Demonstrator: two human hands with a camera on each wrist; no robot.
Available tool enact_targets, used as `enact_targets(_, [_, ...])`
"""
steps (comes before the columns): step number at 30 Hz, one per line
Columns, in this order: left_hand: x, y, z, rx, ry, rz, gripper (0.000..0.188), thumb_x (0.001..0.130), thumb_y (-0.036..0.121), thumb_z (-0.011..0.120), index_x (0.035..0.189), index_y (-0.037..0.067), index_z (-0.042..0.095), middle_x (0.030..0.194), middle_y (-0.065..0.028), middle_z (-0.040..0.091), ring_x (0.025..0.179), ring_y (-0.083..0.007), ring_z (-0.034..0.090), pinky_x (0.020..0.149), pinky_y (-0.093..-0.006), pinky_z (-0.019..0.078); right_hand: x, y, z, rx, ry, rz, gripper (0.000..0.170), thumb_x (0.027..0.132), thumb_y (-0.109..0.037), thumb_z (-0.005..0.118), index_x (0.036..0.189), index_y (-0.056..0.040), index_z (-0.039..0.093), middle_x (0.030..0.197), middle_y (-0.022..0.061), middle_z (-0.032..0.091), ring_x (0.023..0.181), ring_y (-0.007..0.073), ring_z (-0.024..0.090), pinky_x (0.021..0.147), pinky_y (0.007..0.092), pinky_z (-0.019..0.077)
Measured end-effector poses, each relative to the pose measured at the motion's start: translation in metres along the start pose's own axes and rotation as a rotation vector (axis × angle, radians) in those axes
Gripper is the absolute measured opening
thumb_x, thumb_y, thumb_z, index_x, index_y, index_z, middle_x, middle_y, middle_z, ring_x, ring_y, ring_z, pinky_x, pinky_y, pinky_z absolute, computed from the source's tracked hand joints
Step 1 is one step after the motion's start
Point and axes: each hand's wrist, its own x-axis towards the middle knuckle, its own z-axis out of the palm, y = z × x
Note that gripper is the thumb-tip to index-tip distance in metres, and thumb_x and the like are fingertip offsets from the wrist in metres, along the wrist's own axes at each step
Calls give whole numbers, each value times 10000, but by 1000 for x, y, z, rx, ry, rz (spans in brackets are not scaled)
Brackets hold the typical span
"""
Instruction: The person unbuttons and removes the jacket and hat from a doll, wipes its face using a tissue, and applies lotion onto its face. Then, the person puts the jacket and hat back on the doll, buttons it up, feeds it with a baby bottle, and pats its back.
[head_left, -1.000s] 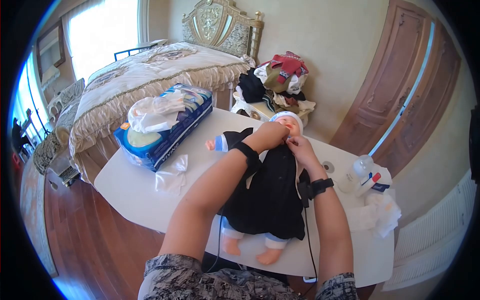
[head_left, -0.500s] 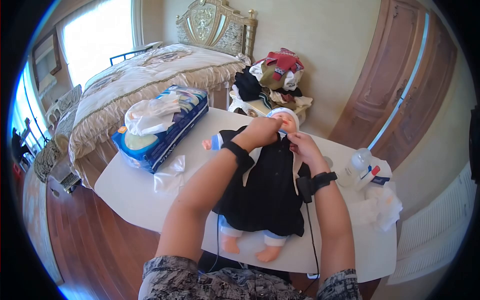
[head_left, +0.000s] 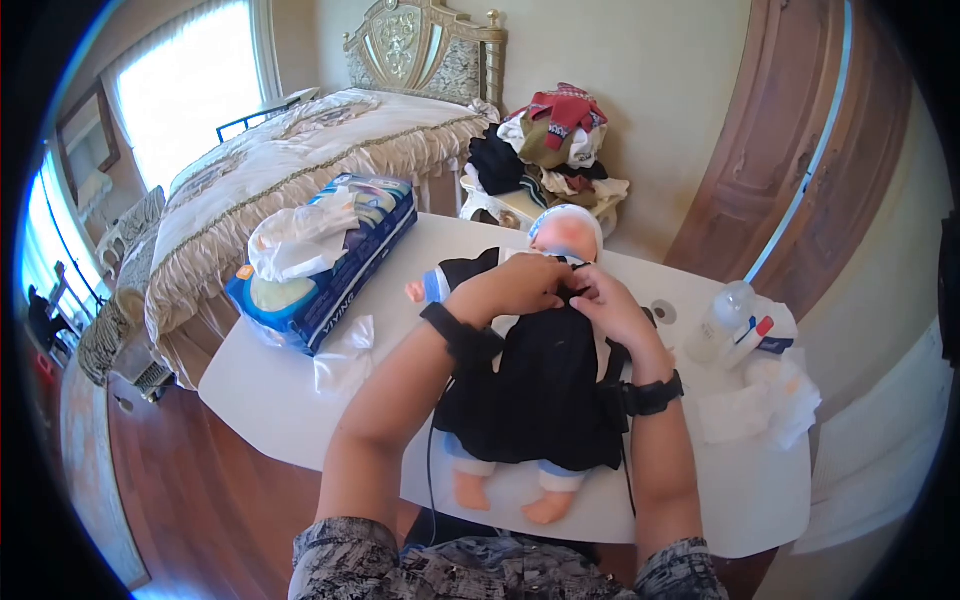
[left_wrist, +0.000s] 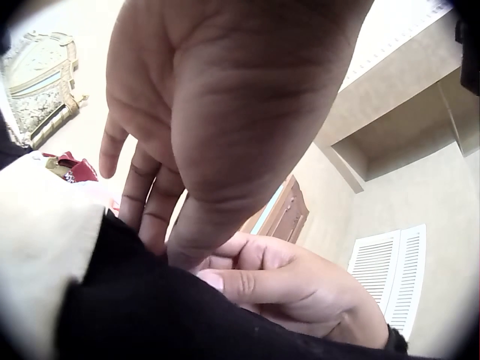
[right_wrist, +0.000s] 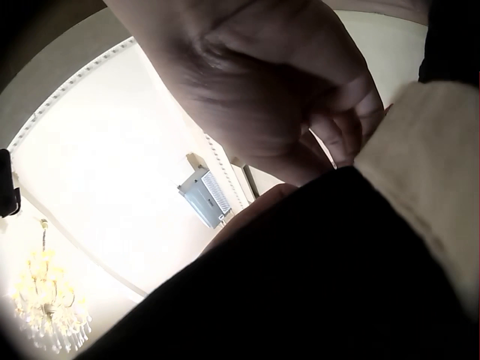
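Observation:
A baby doll (head_left: pixel 566 234) in a white-and-blue hat lies on its back on the white table (head_left: pixel 280 400), its bare feet toward me. Over its body is a black garment (head_left: pixel 540 400) with cream trim. My left hand (head_left: pixel 520 285) pinches the cloth at the garment's upper front, just below the doll's chin. Close beside it, my right hand (head_left: pixel 615 308) grips the same part between thumb and fingers. In the left wrist view the right thumb (left_wrist: pixel 240 283) presses at the black cloth by the left fingertips. The fingers hide the pinched spot.
To the left stands a blue diaper pack (head_left: pixel 365 262) with a white diaper (head_left: pixel 305 235) on top. Near it lies a shiny white cloth (head_left: pixel 345 355). On the right are a clear bottle (head_left: pixel 722 322), a red-capped tube (head_left: pixel 750 338) and crumpled white wipes (head_left: pixel 775 400). Clothes (head_left: pixel 560 135) are piled behind.
Both hands have come down from beside the doll's chin to the garment's upper chest, uncovering more of its face. The head view has shifted slightly.

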Motion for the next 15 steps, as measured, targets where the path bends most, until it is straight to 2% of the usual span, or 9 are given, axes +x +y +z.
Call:
enact_targets(2, [-1, 4, 0, -61, -85, -56, 228, 818, 188, 709, 1009, 94, 629, 876, -88, 614, 963, -283, 578, 877, -396, 436, 0, -1, -1, 24, 21, 45, 333, 846, -7, 623, 1166, -7, 532, 1004, 100, 635, 875, 168, 619, 804, 297, 502])
enact_targets(5, [1, -13, 8, 67, 26, 168, 228, 803, 179, 732, 982, 90, 622, 949, -111, 600, 1002, -292, 563, 891, -398, 427, 1, 4, 0, 173, 17, 73, 376, 837, 30, 617, 1187, -22, 490, 990, 106, 623, 859, 169, 615, 796, 291, 503])
enact_targets(8, [2, -22, 13, 95, 132, 273, 223, 776, 158, 748, 936, 88, 611, 1003, -117, 578, 1028, -315, 547, 908, -398, 417, -2, -4, 0, 145, -30, 39, 291, 843, 31, 606, 1124, -11, 542, 974, 88, 622, 838, 159, 612, 784, 284, 502])
enact_targets(11, [3, -19, 10, 105, 154, 252, 192, 768, 122, 732, 902, 92, 598, 978, -102, 602, 1009, -311, 553, 920, -396, 407, -1, -5, -1, 46, -110, 68, 171, 873, 2, 595, 1043, -2, 589, 1006, 65, 626, 921, 152, 601, 822, 285, 481])
enact_targets(14, [-5, -9, 7, 101, 257, 182, 166, 761, 98, 717, 885, 92, 606, 916, -77, 636, 958, -300, 572, 898, -396, 419, -1, 3, 4, -80, 9, -175, 120, 868, -51, 635, 975, 3, 635, 972, 66, 622, 941, 180, 599, 843, 294, 472])
enact_targets(15, [-8, -6, 5, 90, 272, 158, 155, 763, 98, 714, 882, 93, 614, 894, -71, 643, 940, -294, 578, 886, -396, 424, -1, 6, 6, -63, 12, -179, 124, 854, -80, 655, 954, -6, 647, 950, 90, 616, 921, 210, 600, 829, 315, 473])
